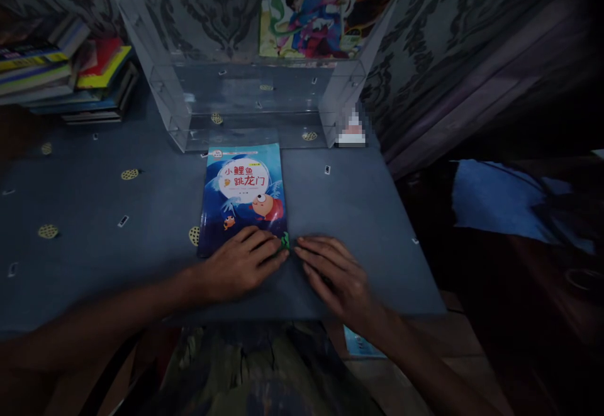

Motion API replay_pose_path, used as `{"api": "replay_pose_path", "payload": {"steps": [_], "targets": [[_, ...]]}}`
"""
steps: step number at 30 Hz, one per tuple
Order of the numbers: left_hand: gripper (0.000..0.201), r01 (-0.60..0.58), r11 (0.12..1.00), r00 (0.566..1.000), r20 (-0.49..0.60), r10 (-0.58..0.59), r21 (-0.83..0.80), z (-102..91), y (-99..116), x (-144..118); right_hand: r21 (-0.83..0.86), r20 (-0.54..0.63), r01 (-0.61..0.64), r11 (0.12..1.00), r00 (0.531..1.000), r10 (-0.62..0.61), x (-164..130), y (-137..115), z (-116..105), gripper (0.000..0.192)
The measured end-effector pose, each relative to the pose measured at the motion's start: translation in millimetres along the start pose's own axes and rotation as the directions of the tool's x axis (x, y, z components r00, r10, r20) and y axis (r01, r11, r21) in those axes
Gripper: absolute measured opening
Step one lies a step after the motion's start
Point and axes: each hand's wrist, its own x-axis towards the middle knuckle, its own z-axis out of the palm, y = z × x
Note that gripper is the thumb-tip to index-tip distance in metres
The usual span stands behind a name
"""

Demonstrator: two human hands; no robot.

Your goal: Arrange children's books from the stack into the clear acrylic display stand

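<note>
A blue children's picture book [245,183] with a cartoon fish on its cover lies shut on the table, in front of a clear acrylic rack. My left hand [243,262] rests across the book's lower edge, palm down, its fingers stretched toward the lower right corner. Just to the right of that corner, my right hand [335,277] lies on the tablecloth with its fingers extended and slightly apart. Nothing shows between its fingers. The undersides of both hands are hidden.
Behind the book stands the clear acrylic rack [330,107], with a colourful picture book [306,19] on its upper level. Stacked books [99,89] sit at the back left. The patterned tablecloth [94,214] ends at the right edge, where a light blue cloth-like item [500,199] lies beyond.
</note>
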Motion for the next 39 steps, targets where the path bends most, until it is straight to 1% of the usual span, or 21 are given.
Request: {"api": "replay_pose_path", "payload": {"steps": [3, 6, 11, 14, 17, 20, 23, 25, 29, 32, 33, 37, 39], "targets": [[0.028, -0.014, 0.999, 0.999, -0.032, 0.015, 0.036, 1.3, 1.0, 1.2, 0.041, 0.041, -0.001, 0.999, 0.999, -0.001, 3.6, -2.5, -0.5, 0.052], [0.026, -0.002, 0.999, 0.998, -0.060, 0.004, 0.032, 2.0, 2.8, 2.5, 0.070, 0.079, 0.011, 0.998, 0.997, -0.016, 6.9, -5.0, 1.3, 0.055], [0.022, 0.000, 0.999, 0.998, -0.060, 0.002, 0.033, 1.1, 3.6, 4.1, 0.063, 0.082, 0.040, 0.997, 0.996, -0.045, 10.6, -5.6, 3.7, 0.052], [0.021, -0.008, 0.999, 0.998, -0.062, 0.011, 0.047, 0.4, 3.6, 4.1, 0.019, 0.082, 0.077, 0.997, 0.994, -0.079, 10.7, -4.2, 4.1, 0.050], [0.022, -0.018, 0.998, 0.997, -0.071, 0.022, 0.062, -1.0, 4.6, 2.6, -0.043, 0.105, 0.093, 0.995, 0.991, -0.088, 9.0, -2.9, 4.9, 0.048], [0.025, -0.016, 0.996, 0.997, -0.078, 0.023, 0.087, -3.9, 6.5, -1.7, -0.068, 0.138, 0.091, 0.994, 0.987, -0.081, 6.6, -2.5, 6.2, 0.046], [0.027, -0.009, 0.994, 0.999, -0.038, 0.013, 0.108, -8.0, 8.0, -10.5, -0.070, 0.141, 0.101, 0.992, 0.986, -0.090, 5.3, -2.6, 7.0, 0.044], [0.029, 0.004, 0.995, 1.000, -0.004, -0.004, 0.102, -11.0, 8.1, -19.6, -0.068, 0.132, 0.111, 0.991, 0.986, -0.102, 5.4, -2.8, 6.9, 0.042], [0.033, 0.057, 0.996, 0.998, 0.019, -0.058, 0.073, -17.0, 6.1, -43.9, -0.069, 0.139, 0.130, 0.989, 0.983, -0.120, 7.3, -2.8, 5.1, 0.033], [0.034, 0.092, 0.995, 0.994, 0.060, -0.095, 0.046, -21.8, 3.8, -60.3, -0.076, 0.134, 0.153, 0.985, 0.981, -0.142, 9.8, -3.7, 3.6, 0.030], [0.033, 0.111, 0.993, 0.992, 0.059, -0.112, 0.032, -23.4, 3.1, -63.8, -0.078, 0.127, 0.159, 0.984, 0.981, -0.149, 11.1, -4.3, 3.0, 0.030], [0.027, 0.198, 0.978, 0.979, -0.039, -0.201, -0.061, -30.1, -2.3, -65.3, -0.056, 0.097, 0.164, 0.985, 0.983, -0.158, 21.7, -6.5, 1.1, 0.025], [0.024, 0.227, 0.966, 0.972, -0.036, -0.233, -0.121, -32.5, -8.5, -60.8, -0.040, 0.068, 0.172, 0.984, 0.983, -0.169, 31.7, -5.5, 1.3, 0.020]]}}
